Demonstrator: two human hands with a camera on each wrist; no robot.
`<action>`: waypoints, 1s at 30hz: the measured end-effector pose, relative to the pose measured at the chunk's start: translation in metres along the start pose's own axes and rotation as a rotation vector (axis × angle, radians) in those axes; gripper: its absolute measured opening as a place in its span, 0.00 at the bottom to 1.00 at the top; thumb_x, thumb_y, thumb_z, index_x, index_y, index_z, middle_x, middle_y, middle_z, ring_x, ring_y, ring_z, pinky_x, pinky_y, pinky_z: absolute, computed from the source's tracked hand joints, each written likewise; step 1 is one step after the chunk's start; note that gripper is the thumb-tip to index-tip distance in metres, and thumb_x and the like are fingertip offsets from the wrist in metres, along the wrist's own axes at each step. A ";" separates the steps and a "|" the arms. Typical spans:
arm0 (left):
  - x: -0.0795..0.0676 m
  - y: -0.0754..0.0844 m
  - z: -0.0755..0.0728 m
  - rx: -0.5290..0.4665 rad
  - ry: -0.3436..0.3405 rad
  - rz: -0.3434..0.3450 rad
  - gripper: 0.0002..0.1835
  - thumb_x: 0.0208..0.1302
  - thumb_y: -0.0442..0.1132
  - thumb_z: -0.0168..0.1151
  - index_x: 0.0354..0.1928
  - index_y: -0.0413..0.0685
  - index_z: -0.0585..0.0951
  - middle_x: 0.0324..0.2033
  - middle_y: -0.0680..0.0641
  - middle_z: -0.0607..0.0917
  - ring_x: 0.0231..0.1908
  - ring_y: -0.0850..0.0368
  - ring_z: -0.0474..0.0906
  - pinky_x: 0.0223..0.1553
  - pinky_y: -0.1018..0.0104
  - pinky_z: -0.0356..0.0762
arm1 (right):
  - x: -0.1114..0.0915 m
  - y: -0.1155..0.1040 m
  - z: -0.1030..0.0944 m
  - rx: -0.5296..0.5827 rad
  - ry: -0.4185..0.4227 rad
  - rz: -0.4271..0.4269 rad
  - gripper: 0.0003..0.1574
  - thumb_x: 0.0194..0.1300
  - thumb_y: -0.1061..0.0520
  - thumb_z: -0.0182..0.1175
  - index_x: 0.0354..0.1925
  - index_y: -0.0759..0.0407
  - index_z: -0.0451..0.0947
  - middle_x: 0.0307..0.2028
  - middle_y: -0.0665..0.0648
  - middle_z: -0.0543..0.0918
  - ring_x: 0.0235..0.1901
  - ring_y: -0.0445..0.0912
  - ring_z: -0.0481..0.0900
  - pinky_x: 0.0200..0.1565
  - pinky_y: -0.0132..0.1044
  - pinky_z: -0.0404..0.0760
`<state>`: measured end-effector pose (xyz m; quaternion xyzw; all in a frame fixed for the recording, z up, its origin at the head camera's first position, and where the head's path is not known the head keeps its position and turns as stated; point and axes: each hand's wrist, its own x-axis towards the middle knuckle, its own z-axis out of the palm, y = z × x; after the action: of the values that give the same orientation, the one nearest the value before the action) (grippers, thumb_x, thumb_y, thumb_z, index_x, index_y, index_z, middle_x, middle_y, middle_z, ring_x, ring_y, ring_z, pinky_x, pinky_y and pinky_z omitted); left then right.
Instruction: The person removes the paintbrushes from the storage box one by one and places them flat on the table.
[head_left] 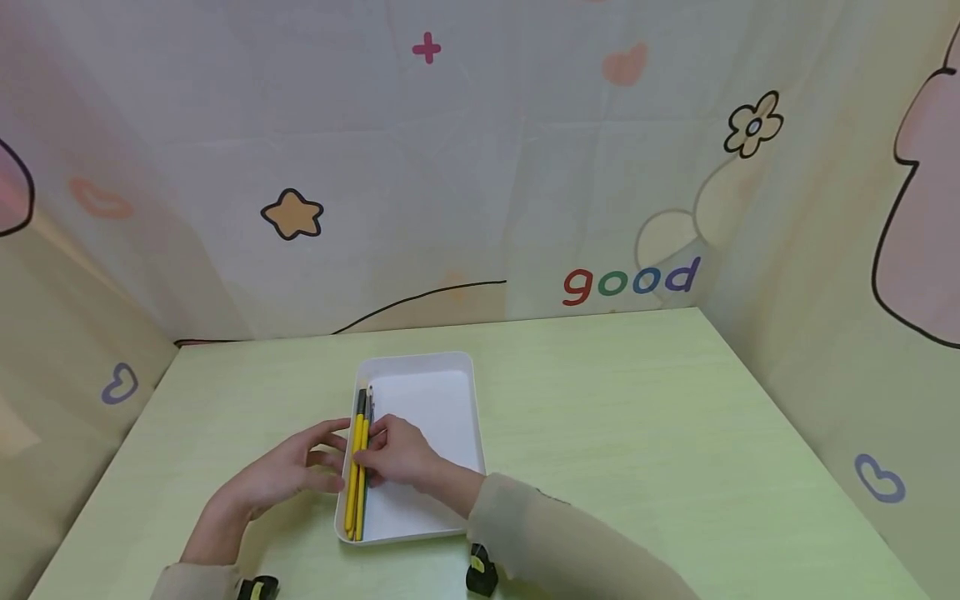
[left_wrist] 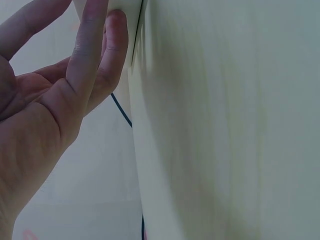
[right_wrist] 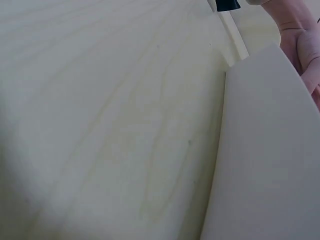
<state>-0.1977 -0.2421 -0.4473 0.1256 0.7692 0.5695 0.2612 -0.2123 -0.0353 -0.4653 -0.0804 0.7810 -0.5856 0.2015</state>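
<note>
A printed backdrop (head_left: 465, 167) with a star, a flower and the word "good" rises behind the pale green table (head_left: 637, 417). In the head view I see the white tray (head_left: 427, 417) standing on it, and only here do I see the slim yellow sticks (head_left: 351, 504), lying lengthwise inside along its left wall, dark ends away from the person. The right hand (head_left: 401, 454) reaches in over the tray from the right, gripping the sticks with its thumb across them. The left hand (head_left: 288, 471) is bent inward at the left wall, fingers apart and relaxed.

My left wrist view gives what the head view hides: the left palm, fingers lightly bent at the tray's outer side.

On my right wrist view, a pale panel, apparently the tray's wall, fills one side; part of a hand shows beyond it, but the right hand's grip I cannot tell from here.
</note>
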 end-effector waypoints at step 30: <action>-0.001 -0.002 0.001 -0.029 0.021 0.003 0.49 0.61 0.30 0.72 0.78 0.35 0.53 0.63 0.33 0.70 0.58 0.42 0.76 0.53 0.55 0.78 | 0.004 0.001 -0.021 0.163 -0.092 0.082 0.19 0.66 0.69 0.65 0.54 0.67 0.72 0.37 0.58 0.82 0.31 0.47 0.84 0.33 0.42 0.87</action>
<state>-0.1956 -0.2421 -0.4488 0.1171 0.7635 0.5822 0.2537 -0.2248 -0.0176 -0.4623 -0.0585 0.7234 -0.6341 0.2669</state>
